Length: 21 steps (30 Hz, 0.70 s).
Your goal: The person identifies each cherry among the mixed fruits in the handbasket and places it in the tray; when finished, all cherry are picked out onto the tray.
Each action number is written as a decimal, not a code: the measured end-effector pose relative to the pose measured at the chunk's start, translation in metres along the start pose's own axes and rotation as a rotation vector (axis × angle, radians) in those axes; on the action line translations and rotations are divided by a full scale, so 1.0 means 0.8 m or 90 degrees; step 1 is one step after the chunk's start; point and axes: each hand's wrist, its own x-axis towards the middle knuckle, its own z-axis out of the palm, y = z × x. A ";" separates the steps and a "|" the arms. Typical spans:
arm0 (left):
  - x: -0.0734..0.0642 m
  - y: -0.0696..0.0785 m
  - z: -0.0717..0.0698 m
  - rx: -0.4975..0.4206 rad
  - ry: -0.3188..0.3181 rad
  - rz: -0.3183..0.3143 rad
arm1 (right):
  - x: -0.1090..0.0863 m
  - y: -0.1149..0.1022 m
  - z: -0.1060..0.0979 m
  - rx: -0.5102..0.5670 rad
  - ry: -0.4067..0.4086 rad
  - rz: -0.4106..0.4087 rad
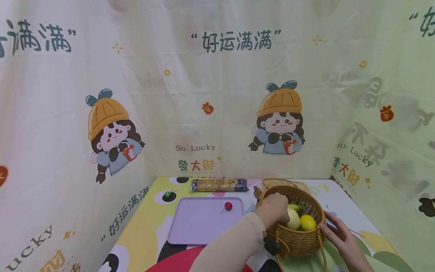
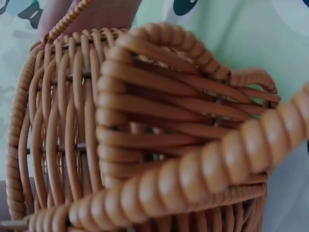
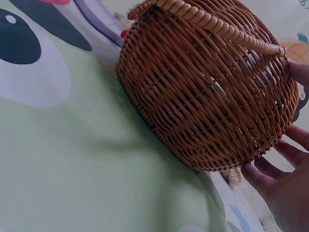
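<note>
Basket (image 1: 299,241) opens upward, left hand (image 1: 276,207) inside it.

So it's a brown woven wicker basket (image 1: 300,241), round-bellied, with a twisted rope-style handle slung across its near side, sitting on the right part of the table (image 1: 147,226). Inside there's a pale round fruit (image 1: 293,220), a bright yellow lemon-looking one (image 1: 307,223) just beside it, and something green and longish (image 1: 296,207) behind those. The left hand (image 1: 276,207) is down in the basket, fingers hidden. The right hand (image 1: 344,237) touches the outside wall, fingers spread.
</note>
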 end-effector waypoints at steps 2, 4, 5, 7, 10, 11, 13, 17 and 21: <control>-0.001 0.001 0.000 0.001 0.001 0.000 | -0.001 0.000 0.001 0.000 0.002 -0.005; -0.001 0.002 0.001 -0.002 0.004 0.001 | -0.002 0.001 0.001 -0.001 0.004 -0.010; -0.001 0.003 0.001 -0.006 0.007 0.003 | -0.002 0.001 0.001 -0.003 0.005 -0.013; 0.001 0.003 0.001 -0.012 0.019 0.010 | -0.002 0.001 0.001 -0.002 0.005 -0.016; 0.003 0.003 0.001 -0.020 0.039 0.015 | -0.001 -0.001 0.000 0.002 0.002 -0.017; 0.005 0.003 0.001 -0.023 0.046 0.017 | 0.000 -0.001 0.000 0.005 -0.001 -0.015; 0.007 0.002 0.002 -0.029 0.058 0.016 | 0.001 -0.001 -0.001 0.008 -0.001 -0.010; 0.010 0.000 0.000 -0.039 0.085 0.037 | 0.000 -0.001 -0.001 0.002 0.003 -0.002; 0.009 -0.005 -0.003 -0.060 0.124 0.079 | 0.000 0.001 -0.002 -0.005 0.006 -0.003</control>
